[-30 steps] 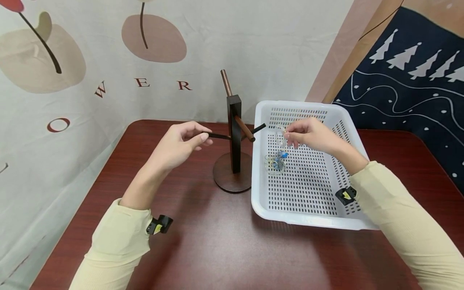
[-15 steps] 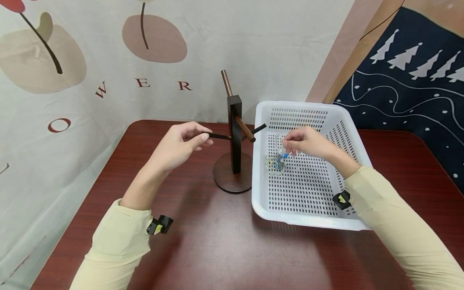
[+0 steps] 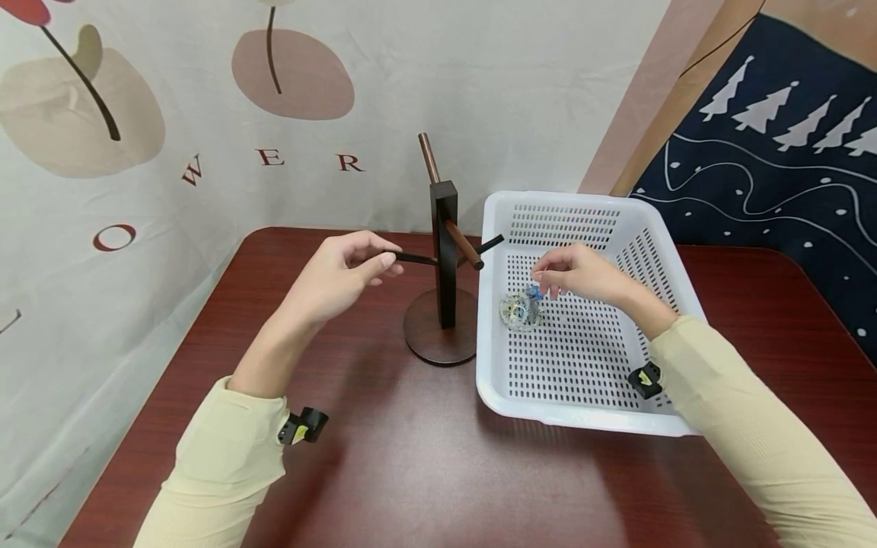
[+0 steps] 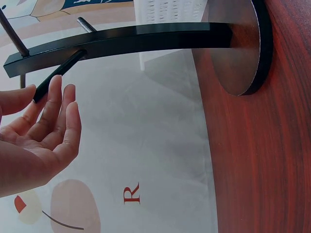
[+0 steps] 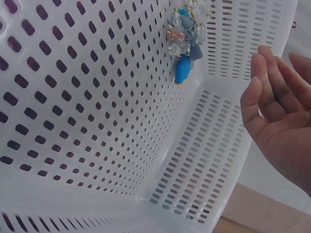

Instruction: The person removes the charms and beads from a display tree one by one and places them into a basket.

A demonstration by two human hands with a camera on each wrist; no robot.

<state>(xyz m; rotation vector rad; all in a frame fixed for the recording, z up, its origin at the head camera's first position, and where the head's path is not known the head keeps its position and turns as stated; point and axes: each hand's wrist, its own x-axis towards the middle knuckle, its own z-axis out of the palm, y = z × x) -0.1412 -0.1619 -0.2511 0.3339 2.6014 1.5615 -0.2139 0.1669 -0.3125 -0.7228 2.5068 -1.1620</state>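
Observation:
A dark wooden rack (image 3: 444, 297) with several slanted pegs stands upright on a round base. My left hand (image 3: 332, 278) pinches the end of its left peg (image 3: 418, 259) between thumb and fingers; the left wrist view shows the thumb against the peg tip (image 4: 44, 86). Beaded bracelets (image 3: 519, 312), clear with blue and grey charms, lie in a small heap at the left of the white basket. Just above and right of them is my right hand (image 3: 582, 275), its fingers loosely bent and nothing between them. In the right wrist view a blue charm (image 5: 182, 69) hangs from the heap, apart from the fingertips.
The white perforated basket (image 3: 582, 417) stands right of the rack on the dark red table (image 3: 438, 472). One peg (image 3: 490, 243) reaches over the basket's left rim. A printed cloth (image 3: 425, 68) hangs right behind the table.
My right hand has lowered a clear bracelet onto the heap in the basket and let it go. My left hand has stayed on the peg.

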